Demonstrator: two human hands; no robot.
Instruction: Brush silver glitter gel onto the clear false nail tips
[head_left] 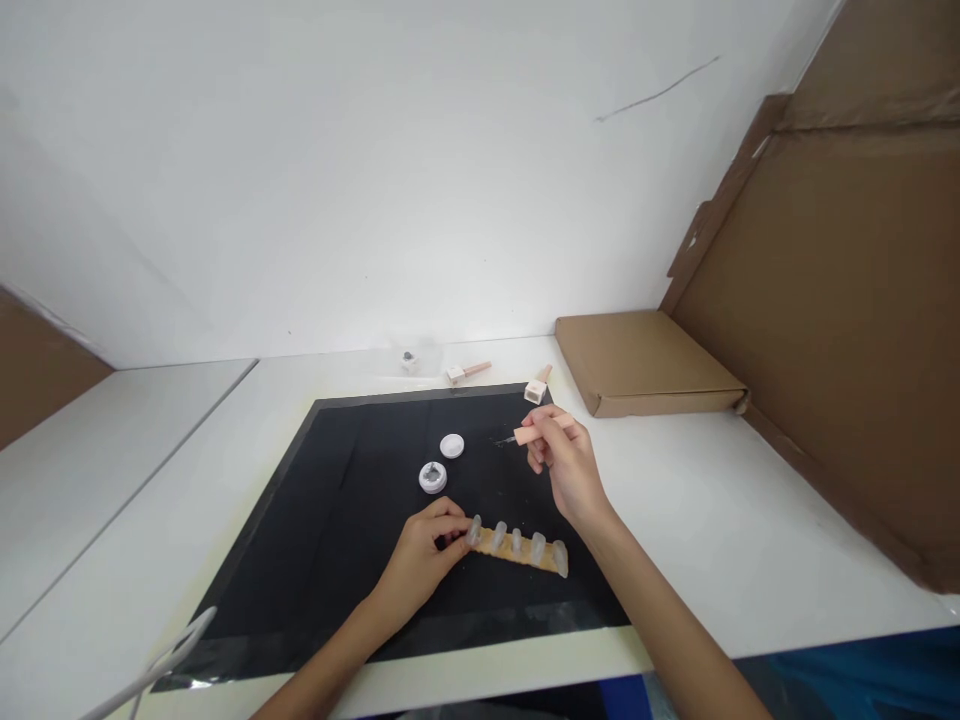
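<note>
Pinched at its left end by my left hand point(433, 538) is a yellowish strip point(525, 550), lying on the black mat point(360, 560). Several clear nail-shaped pieces stand along it in a row. My right hand point(561, 450) grips a peach-coloured brush handle point(529, 434) above the mat, its thin dark tip pointing left, apart from the strip. Beyond my left hand sits an open white jar point(433, 478) with grey material inside. A round white lid point(452, 446) lies just behind the jar.
Two small square bottles, one point(456, 375) behind the mat and another point(535, 391) at its back right edge, have peach handles. A flat cardboard box point(645, 365) lies at right. A white cable point(176, 648) crosses the front left.
</note>
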